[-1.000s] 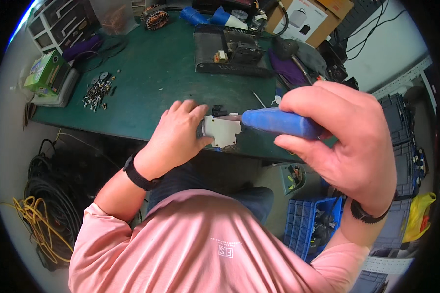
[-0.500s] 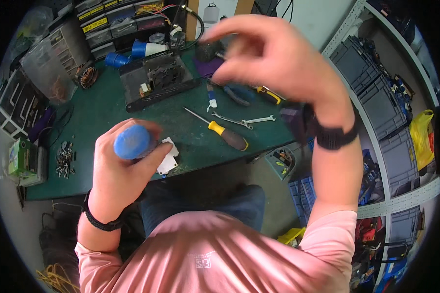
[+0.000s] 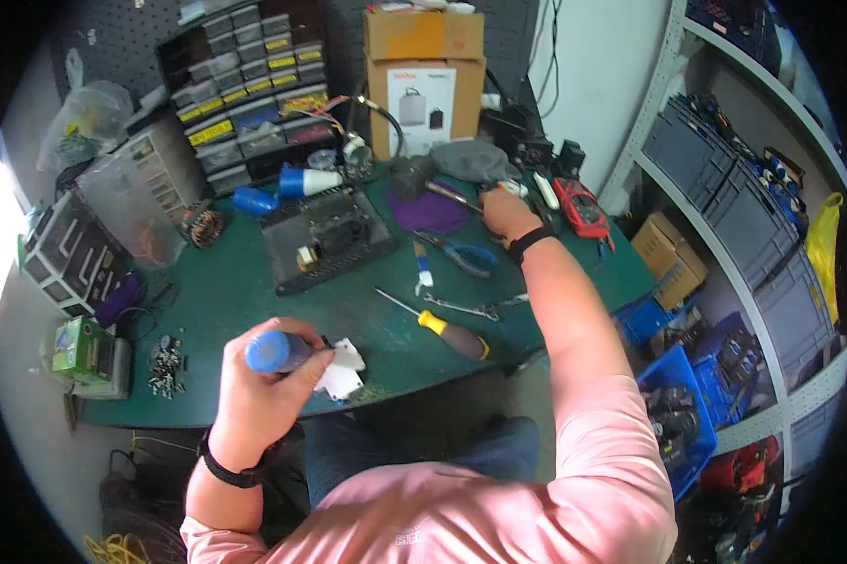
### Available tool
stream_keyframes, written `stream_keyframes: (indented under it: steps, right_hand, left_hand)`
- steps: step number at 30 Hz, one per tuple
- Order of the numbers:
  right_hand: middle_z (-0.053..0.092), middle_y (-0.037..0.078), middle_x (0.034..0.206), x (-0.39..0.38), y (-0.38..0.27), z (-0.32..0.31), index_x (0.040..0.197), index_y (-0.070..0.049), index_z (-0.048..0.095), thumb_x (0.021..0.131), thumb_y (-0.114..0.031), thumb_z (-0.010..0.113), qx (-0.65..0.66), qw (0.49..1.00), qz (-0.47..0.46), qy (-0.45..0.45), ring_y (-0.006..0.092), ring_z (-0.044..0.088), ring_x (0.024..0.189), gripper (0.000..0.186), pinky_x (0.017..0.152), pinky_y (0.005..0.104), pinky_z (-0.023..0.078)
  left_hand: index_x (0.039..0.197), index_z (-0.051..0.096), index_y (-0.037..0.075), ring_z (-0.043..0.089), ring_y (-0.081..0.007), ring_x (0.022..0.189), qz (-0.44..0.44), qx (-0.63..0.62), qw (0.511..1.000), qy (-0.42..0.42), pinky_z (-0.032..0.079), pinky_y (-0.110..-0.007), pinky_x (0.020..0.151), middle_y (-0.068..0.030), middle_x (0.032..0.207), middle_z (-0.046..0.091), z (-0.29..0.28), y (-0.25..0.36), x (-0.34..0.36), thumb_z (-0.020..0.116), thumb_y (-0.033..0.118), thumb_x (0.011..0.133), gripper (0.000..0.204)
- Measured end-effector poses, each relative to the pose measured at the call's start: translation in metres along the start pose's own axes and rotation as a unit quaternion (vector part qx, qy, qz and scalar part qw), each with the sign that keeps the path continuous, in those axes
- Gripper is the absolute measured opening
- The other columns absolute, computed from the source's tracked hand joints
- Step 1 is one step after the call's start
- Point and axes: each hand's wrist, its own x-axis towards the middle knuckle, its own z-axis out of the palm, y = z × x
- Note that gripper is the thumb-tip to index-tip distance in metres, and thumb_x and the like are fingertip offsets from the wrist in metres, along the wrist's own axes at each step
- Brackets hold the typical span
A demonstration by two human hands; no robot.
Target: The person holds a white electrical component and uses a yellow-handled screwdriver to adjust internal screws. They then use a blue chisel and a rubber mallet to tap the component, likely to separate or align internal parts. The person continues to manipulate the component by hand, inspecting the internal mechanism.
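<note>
My left hand (image 3: 268, 381) is closed round a thick upright handle with a round blue end (image 3: 268, 352); its lower part is hidden by my fingers. Beside my thumb a white metal plate with small holes (image 3: 344, 368) lies at the table's front edge. Far back on the right, my right hand (image 3: 510, 216) has its fingers wrapped at the end of a hammer's handle (image 3: 454, 195). The hammer's dark, bulky head (image 3: 411, 177) rests by a purple cloth (image 3: 433, 214). Blue-handled pliers (image 3: 470, 258) lie just nearer me than that hand.
A yellow-and-grey screwdriver (image 3: 452, 336) and a wrench (image 3: 461, 306) lie mid-table. Behind them sits an open black metal case (image 3: 329, 240). Loose screws (image 3: 167, 365) are piled at left. A red multimeter (image 3: 583, 209) lies at back right, and shelves (image 3: 705, 141) stand beyond the table.
My right hand has gone from raised in mid-air to the hammer's handle at the back. My left hand keeps its hold on the blue-ended handle. The view has tilted up.
</note>
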Motion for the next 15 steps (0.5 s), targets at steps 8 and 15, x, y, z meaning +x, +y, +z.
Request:
stream_keyframes:
  steps: [8,15]
  right_hand:
    - [0.068,0.020,0.109,0.020,-0.009,0.022,0.104,-0.004,0.067,0.090,-0.012,0.047,-0.055,0.998,0.021,0.024,0.0359,0.068,0.097,0.025,0.081,0.0456,0.054]
    - [0.067,0.017,0.096,-0.009,-0.031,-0.054,0.100,-0.005,0.063,0.089,-0.017,0.055,-0.080,0.987,0.017,0.140,0.0334,0.068,0.093,0.018,0.077,0.0451,0.054]
  left_hand:
    - [0.086,0.066,0.002,0.058,-0.0092,0.072,-0.025,0.054,0.998,-0.038,0.048,-0.026,0.068,-0.0016,0.077,0.064,-0.013,0.008,0.013,0.072,0.003,0.079,0.009]
    - [0.084,0.065,0.001,0.057,-0.0074,0.068,-0.001,0.065,0.997,-0.029,0.048,-0.026,0.064,-0.0007,0.073,0.064,-0.013,-0.004,0.015,0.073,0.006,0.080,0.011]
